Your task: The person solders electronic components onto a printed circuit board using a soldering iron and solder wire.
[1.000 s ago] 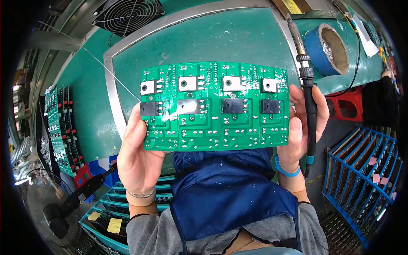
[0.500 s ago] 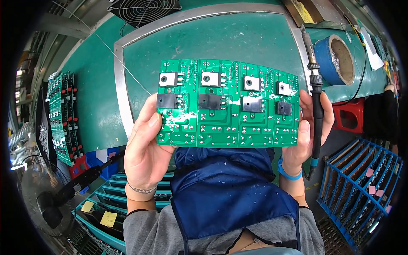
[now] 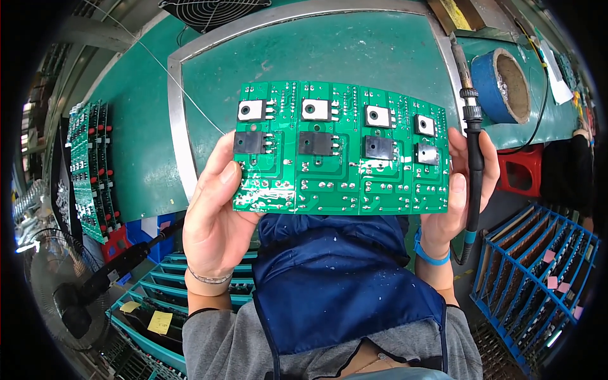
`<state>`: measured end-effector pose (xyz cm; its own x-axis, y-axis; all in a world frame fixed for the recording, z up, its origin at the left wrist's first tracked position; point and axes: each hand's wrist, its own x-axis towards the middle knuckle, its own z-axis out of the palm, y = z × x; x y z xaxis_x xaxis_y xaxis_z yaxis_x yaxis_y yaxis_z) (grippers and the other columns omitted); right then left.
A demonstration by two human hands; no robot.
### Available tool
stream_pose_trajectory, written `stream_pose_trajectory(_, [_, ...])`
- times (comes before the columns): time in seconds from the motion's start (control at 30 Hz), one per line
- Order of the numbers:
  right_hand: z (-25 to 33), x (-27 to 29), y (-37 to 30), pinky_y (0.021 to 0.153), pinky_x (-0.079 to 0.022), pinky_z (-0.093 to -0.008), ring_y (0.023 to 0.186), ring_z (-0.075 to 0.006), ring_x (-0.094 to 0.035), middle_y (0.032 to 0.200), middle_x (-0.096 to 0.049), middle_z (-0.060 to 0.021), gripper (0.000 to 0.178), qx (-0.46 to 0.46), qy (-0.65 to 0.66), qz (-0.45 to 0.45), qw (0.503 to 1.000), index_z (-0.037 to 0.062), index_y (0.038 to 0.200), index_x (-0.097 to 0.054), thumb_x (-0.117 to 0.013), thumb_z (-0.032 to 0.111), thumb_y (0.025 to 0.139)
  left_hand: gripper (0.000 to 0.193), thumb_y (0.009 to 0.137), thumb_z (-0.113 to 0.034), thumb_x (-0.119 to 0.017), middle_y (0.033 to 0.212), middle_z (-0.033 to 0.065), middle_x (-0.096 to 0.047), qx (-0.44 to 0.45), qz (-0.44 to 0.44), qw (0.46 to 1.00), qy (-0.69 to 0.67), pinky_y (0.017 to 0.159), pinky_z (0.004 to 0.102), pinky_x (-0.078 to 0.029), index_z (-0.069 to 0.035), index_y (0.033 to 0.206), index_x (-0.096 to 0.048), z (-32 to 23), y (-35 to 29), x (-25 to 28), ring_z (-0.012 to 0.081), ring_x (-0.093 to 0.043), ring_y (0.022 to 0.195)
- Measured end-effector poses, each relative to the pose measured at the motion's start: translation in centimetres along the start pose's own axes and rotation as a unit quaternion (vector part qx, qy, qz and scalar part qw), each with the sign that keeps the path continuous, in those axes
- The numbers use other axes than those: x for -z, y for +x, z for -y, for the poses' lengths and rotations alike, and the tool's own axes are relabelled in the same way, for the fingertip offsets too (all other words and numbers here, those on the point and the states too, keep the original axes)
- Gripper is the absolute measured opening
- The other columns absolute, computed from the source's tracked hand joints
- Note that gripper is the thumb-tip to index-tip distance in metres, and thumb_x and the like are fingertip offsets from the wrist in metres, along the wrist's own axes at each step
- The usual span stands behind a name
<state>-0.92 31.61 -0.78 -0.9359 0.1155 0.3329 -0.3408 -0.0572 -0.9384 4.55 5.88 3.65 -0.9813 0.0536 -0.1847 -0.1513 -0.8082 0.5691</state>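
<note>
A green circuit board panel is held up over my lap, in front of the table's near edge. Four sections make it up side by side, each with a white-faced and a black flat component near the top and shiny solder joints below. My left hand grips its left edge, thumb on the face. At the right edge my right hand pinches the board, thumb in front. A black-handled soldering iron runs upright along that same hand's fingers, its tip end pointing away from me; its cord hangs by my wrist.
A green-topped table with a metal strip lies beyond. On it are a fan, a blue roll and, at left, a stack of boards. Board racks stand at lower left and right, near a red stool.
The board has tilted slightly in both hands, so the glare has shifted toward its lower left. Both hands keep their hold, and the iron stays in my right hand.
</note>
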Motion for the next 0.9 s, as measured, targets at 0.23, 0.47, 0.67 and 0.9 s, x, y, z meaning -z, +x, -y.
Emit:
stream_pose_trajectory(0.23, [-0.4, 0.3, -0.2, 0.104, -0.042, -0.0416, 0.119, -0.0289, -0.055, 0.128, -0.055, -0.0265, 0.059, 0.006, -0.015, 0.000, 1.000, -0.0033, 0.143, -0.031, -0.052, 0.022, 0.093, 0.050, 0.102, -0.015, -0.036, 0.143, 0.0193, -0.046, -0.003, 0.001, 1.000, -0.026, 0.105, 0.0475, -0.042, 0.003, 0.148, -0.027, 0.2, -0.4, 0.5, 0.0309, -0.050, 0.129])
stream_pose_trajectory(0.47, [-0.8, 0.5, -0.2, 0.104, -0.042, -0.0426, 0.120, -0.0305, -0.055, 0.128, -0.054, -0.0274, 0.058, 0.008, 0.018, -0.011, 1.000, -0.0034, 0.143, -0.031, -0.050, 0.022, 0.094, 0.050, 0.098, -0.010, -0.047, 0.132, 0.0138, -0.056, 0.025, -0.046, 0.998, 0.033, 0.100, 0.0351, -0.046, -0.001, 0.146, -0.034, -0.1, -0.4, -1.2, 0.0212, -0.057, 0.120])
stream_pose_trajectory(0.67, [-1.0, 0.5, -0.2, 0.103, -0.045, -0.0430, 0.120, -0.0298, -0.054, 0.129, -0.053, -0.0268, 0.059, 0.001, 0.023, -0.017, 1.000, -0.0025, 0.144, -0.029, -0.053, 0.019, 0.094, 0.048, 0.098, -0.011, -0.051, 0.132, 0.0136, -0.056, 0.021, -0.033, 0.998, 0.053, 0.101, 0.0348, -0.045, -0.003, 0.143, -0.037, 0.0, -0.4, -1.4, 0.0206, -0.055, 0.121])
stream_pose_trajectory(0.9, [-1.0, 0.3, -0.2, 0.102, -0.046, -0.0425, 0.120, -0.0302, -0.054, 0.129, -0.053, -0.0269, 0.059, 0.000, 0.015, -0.019, 1.000, -0.0028, 0.144, -0.029, -0.053, 0.018, 0.094, 0.048, 0.098, -0.012, -0.051, 0.133, 0.0145, -0.056, 0.031, -0.005, 0.997, 0.069, 0.102, 0.0352, -0.044, -0.003, 0.143, -0.037, -0.2, -0.3, -1.2, 0.0216, -0.055, 0.121])
